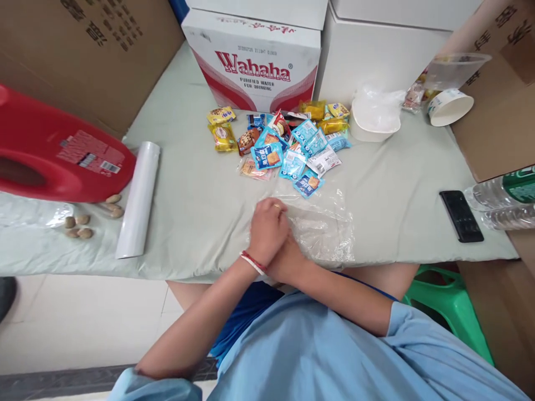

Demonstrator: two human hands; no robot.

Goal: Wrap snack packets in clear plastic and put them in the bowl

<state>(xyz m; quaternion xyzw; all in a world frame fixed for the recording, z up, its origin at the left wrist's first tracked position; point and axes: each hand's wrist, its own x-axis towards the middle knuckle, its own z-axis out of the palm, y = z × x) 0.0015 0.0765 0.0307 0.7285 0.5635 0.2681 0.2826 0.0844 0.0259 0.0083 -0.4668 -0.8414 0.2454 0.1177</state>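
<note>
My left hand (267,228) lies fingers curled on the near left edge of a clear plastic bag (324,225) spread on the pale green cloth. It covers most of my right hand (288,259), whose fingers are hidden beneath it. A red and white band circles the left wrist. Beyond the bag lies a pile of small snack packets (284,145), blue, yellow and orange, untouched by either hand.
A white roll (139,197) and a red jug (54,153) lie at left beside several nuts (79,225). A Wahaha carton (254,58) and cardboard boxes stand behind. White bowls (374,120), a phone (461,215) and water bottles (504,203) sit right. A green stool (449,306) is below.
</note>
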